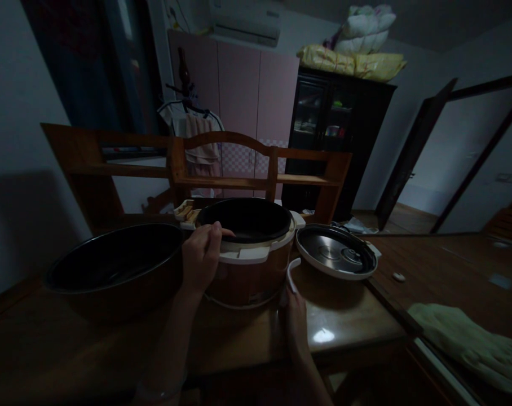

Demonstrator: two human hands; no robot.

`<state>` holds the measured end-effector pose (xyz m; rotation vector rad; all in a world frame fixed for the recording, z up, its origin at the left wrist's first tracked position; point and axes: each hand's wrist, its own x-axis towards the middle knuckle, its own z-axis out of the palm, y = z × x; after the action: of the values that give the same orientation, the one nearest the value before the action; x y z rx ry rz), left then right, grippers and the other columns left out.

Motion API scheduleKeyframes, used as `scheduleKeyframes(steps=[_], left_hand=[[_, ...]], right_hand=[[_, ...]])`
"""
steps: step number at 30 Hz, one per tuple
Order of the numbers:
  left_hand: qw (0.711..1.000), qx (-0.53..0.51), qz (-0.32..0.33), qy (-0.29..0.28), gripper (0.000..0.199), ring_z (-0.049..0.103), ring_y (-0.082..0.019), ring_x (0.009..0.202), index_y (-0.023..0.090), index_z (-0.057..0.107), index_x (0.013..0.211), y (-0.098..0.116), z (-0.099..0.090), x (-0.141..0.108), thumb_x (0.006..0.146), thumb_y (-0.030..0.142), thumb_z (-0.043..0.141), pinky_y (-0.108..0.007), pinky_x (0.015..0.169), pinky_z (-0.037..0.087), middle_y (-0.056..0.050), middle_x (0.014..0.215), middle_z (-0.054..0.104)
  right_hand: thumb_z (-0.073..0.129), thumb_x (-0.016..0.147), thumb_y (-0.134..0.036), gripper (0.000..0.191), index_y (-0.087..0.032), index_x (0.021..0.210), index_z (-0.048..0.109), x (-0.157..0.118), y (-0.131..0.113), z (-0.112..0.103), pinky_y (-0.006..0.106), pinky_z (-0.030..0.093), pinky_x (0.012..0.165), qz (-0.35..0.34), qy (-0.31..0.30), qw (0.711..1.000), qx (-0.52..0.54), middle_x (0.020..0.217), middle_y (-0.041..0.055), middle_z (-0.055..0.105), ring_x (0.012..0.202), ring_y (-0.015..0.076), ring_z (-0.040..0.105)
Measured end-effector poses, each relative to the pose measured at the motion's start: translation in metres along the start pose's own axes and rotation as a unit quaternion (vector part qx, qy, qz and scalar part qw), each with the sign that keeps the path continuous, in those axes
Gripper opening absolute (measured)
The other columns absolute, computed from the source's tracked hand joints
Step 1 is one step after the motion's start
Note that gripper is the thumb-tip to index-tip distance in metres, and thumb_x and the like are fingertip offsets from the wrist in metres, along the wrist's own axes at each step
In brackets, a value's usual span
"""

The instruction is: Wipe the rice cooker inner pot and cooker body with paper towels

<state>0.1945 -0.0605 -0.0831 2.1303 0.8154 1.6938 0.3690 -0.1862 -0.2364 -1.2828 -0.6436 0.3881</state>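
A round cooker [247, 282] with a brown body, cream rim and dark inner pot [247, 220] stands on the wooden table. My left hand [202, 254] is at its left front rim, fingers curled together with one fingertip pointing over the opening; what it grips, if anything, is hidden. Low at the cooker's right front side, my right hand [295, 313] holds a white curved strip [293, 273] that sticks up from its fingers. A large dark pot [124, 265] sits to the left. On the right lies a round lid [336, 251] with its metallic inner side up.
Behind the table rises a wooden shelf frame [226, 183]. A small beige box [186, 211] is behind the cooker at left. Farther right are a small white object [398, 277] and a pale green cloth [463, 338]. The table's front edge [357, 352] runs near my forearms.
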Motion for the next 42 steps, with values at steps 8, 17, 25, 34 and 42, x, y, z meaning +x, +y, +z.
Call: scheduleKeyframes(steps=[8, 17, 25, 34, 42], left_hand=[[1.0, 0.009, -0.003, 0.009, 0.044, 0.066, -0.018, 0.095, 0.022, 0.076, 0.086, 0.0006, 0.0009, -0.0005, 0.1, 0.037, 0.038, -0.03, 0.089, 0.045, -0.003, 0.092, 0.075], [1.0, 0.007, -0.011, 0.012, 0.044, 0.065, -0.017, 0.088, 0.022, 0.075, 0.082, 0.0015, 0.0013, -0.0007, 0.1, 0.037, 0.038, -0.03, 0.087, 0.046, -0.002, 0.089, 0.074], [1.0, 0.021, -0.007, 0.007, 0.046, 0.065, -0.018, 0.086, 0.022, 0.075, 0.083, 0.0, 0.0014, -0.0009, 0.101, 0.039, 0.036, -0.03, 0.088, 0.046, -0.003, 0.089, 0.074], [1.0, 0.014, -0.007, 0.009, 0.046, 0.064, -0.017, 0.089, 0.022, 0.075, 0.083, -0.001, 0.0013, -0.0009, 0.101, 0.039, 0.036, -0.029, 0.089, 0.045, -0.003, 0.091, 0.073], [1.0, 0.006, -0.012, 0.014, 0.047, 0.065, -0.018, 0.097, 0.023, 0.075, 0.081, -0.0007, 0.0023, -0.0013, 0.101, 0.039, 0.036, -0.03, 0.092, 0.044, -0.003, 0.093, 0.074]], right_hand=[[0.052, 0.09, -0.042, 0.044, -0.024, 0.126, 0.069, -0.0032, 0.0014, -0.0008, 0.039, 0.031, 0.116, 0.004, -0.012, 1.0, 0.0, 0.128, 0.0036, 0.068, 0.133, 0.024, 0.05], [0.05, 0.09, -0.039, 0.044, -0.023, 0.127, 0.068, -0.0007, 0.0035, -0.0009, 0.042, 0.025, 0.118, -0.002, -0.028, 1.0, 0.007, 0.13, 0.0054, 0.067, 0.136, 0.0237, 0.046], [0.051, 0.088, -0.036, 0.046, -0.024, 0.129, 0.067, -0.0022, 0.0066, -0.002, 0.042, 0.03, 0.116, -0.008, -0.018, 1.0, 0.001, 0.132, 0.0043, 0.066, 0.133, 0.0254, 0.049], [0.05, 0.088, -0.034, 0.045, -0.023, 0.129, 0.067, -0.0024, 0.0042, -0.0018, 0.043, 0.027, 0.118, -0.008, -0.023, 1.0, 0.008, 0.128, 0.0041, 0.068, 0.136, 0.0238, 0.047], [0.05, 0.088, -0.034, 0.048, -0.022, 0.132, 0.065, -0.0016, 0.0047, -0.0012, 0.044, 0.028, 0.118, -0.016, -0.025, 1.0, 0.008, 0.134, 0.0046, 0.064, 0.135, 0.0255, 0.048]])
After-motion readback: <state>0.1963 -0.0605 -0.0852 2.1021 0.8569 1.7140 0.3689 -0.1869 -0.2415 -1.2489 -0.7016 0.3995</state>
